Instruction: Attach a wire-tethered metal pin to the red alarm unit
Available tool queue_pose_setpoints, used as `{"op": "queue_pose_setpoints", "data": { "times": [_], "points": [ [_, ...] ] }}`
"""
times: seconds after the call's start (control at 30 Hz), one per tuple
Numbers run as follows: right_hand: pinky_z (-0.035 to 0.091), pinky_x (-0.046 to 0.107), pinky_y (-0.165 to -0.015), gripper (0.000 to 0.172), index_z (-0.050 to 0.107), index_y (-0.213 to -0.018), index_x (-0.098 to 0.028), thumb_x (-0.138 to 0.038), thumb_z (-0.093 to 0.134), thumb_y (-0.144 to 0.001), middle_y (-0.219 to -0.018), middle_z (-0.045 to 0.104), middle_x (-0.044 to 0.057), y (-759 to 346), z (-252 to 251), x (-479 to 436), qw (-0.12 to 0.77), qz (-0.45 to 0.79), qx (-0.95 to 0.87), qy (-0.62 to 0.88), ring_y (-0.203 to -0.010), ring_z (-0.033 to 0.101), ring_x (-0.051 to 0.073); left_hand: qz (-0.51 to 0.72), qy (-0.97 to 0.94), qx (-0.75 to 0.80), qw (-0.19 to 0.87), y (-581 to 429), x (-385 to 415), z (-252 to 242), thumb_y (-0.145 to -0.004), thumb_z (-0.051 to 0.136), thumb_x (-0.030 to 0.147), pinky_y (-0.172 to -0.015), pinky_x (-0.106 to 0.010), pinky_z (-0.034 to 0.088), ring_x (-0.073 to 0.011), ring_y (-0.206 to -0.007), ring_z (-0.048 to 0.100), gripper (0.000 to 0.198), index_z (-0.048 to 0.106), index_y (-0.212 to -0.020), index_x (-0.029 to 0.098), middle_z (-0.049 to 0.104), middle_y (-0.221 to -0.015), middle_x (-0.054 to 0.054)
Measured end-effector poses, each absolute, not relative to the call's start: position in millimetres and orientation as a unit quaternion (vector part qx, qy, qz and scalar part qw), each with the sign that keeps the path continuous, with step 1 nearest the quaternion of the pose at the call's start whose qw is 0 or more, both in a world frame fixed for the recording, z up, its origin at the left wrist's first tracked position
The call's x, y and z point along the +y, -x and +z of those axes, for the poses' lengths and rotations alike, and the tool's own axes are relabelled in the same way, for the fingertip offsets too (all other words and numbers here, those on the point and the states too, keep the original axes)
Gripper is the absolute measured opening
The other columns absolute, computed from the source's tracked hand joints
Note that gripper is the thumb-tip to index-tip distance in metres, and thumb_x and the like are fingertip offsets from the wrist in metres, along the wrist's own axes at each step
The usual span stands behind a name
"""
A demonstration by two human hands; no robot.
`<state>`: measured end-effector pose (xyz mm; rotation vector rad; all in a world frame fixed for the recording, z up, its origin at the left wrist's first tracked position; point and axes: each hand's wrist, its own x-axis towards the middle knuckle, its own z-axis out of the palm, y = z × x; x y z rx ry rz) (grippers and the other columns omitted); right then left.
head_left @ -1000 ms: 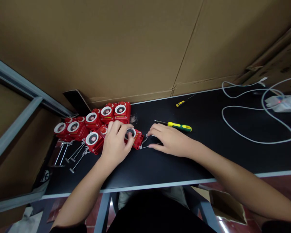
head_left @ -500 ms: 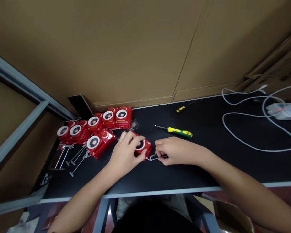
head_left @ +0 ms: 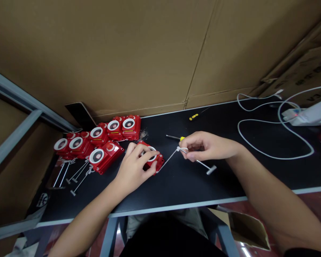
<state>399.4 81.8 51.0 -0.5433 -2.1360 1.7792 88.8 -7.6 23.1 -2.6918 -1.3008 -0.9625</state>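
Note:
My left hand (head_left: 133, 166) grips a red box-shaped device (head_left: 159, 162) with a white-ringed round front, its fingers over the top and thumb on the near side. From the device's near right corner a white cord (head_left: 167, 161) runs taut up to a knot. My right hand (head_left: 204, 146) pinches the cord at this knot, raised over the table. Below its fingers a small metal hammer (head_left: 210, 170) with a thin rod handle sticks out to the right. A screwdriver (head_left: 173, 136) lies behind the right hand, which hides most of its handle.
Several similar red devices (head_left: 104, 156) stand at the left, small hammers (head_left: 77, 182) tied to them. A dark flat panel (head_left: 81, 116) leans against the cardboard wall (head_left: 136, 53). A small yellow screwdriver (head_left: 194, 117) lies at the back. A white cable (head_left: 256, 150) loops at the right.
My right hand has lifted and moved slightly right, drawing the cord tight, and the hammer's head now shows below it. The left hand stays on the red device. The view has shifted slightly.

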Motion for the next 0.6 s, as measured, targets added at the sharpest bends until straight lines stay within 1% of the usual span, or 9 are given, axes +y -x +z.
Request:
{"op": "queue_pose_setpoints", "data": {
  "times": [0.1,0.2,0.3,0.37,0.47,0.6],
  "points": [
    [0.049,0.022,-0.062,0.038,0.072,-0.095,-0.014,-0.050,0.084,-0.102,-0.086,0.073,0.003,-397.4,46.6,84.9,0.182,0.637,-0.717,0.216,-0.068,0.062,0.009,-0.314,0.866,-0.389,0.002,-86.7,-5.7,26.5,-0.108,0.073,0.015,-0.093,-0.042,0.056,-0.0266,-0.103,0.063,0.016,0.080,-0.121,0.022,0.082,-0.118,-0.008],
    [0.047,0.021,-0.058,0.040,0.078,-0.099,-0.014,-0.052,0.089,-0.097,-0.087,0.073,0.003,-393.0,43.1,86.3,0.212,0.646,-0.695,0.234,-0.066,0.059,0.008,-0.317,0.873,-0.370,-0.005,-84.4,-4.3,29.3,-0.110,0.073,0.014,-0.095,-0.042,0.055,-0.0257,-0.102,0.060,0.014,0.078,-0.120,0.022,0.084,-0.121,-0.006],
    [0.046,0.021,-0.058,0.041,0.081,-0.099,-0.014,-0.053,0.093,-0.094,-0.090,0.075,0.005,-387.6,39.3,86.5,0.245,0.653,-0.674,0.243,-0.070,0.060,0.009,-0.312,0.873,-0.375,-0.019,-82.3,-4.3,30.5,-0.109,0.073,0.014,-0.098,-0.042,0.056,-0.0256,-0.104,0.061,0.015,0.076,-0.122,0.021,0.083,-0.121,-0.006],
    [0.045,0.021,-0.056,0.041,0.082,-0.097,-0.015,-0.054,0.094,-0.093,-0.087,0.074,0.004,-383.6,35.6,85.6,0.267,0.658,-0.660,0.245,-0.068,0.059,0.009,-0.308,0.868,-0.389,-0.026,-80.8,-4.6,30.7,-0.108,0.074,0.014,-0.102,-0.044,0.057,-0.0269,-0.110,0.063,0.017,0.074,-0.124,0.020,0.081,-0.124,-0.008],
    [0.041,0.022,-0.053,0.042,0.083,-0.097,-0.015,-0.056,0.094,-0.093,-0.080,0.070,0.002,-377.1,29.2,82.6,0.301,0.667,-0.635,0.247,-0.062,0.053,0.008,-0.292,0.859,-0.417,-0.049,-79.0,-5.0,30.3,-0.104,0.081,0.020,-0.109,-0.049,0.059,-0.0311,-0.121,0.065,0.029,0.070,-0.132,0.020,0.075,-0.130,-0.011],
    [0.032,0.022,-0.049,0.041,0.080,-0.097,-0.016,-0.055,0.094,-0.092,-0.074,0.066,0.000,-369.8,24.6,76.8,0.332,0.689,-0.598,0.241,-0.055,0.045,0.006,-0.254,0.853,-0.444,-0.107,-78.4,-5.4,27.2,-0.099,0.090,0.030,-0.117,-0.057,0.060,-0.0356,-0.134,0.065,0.059,0.060,-0.148,0.021,0.067,-0.145,-0.016]
  ]
}}
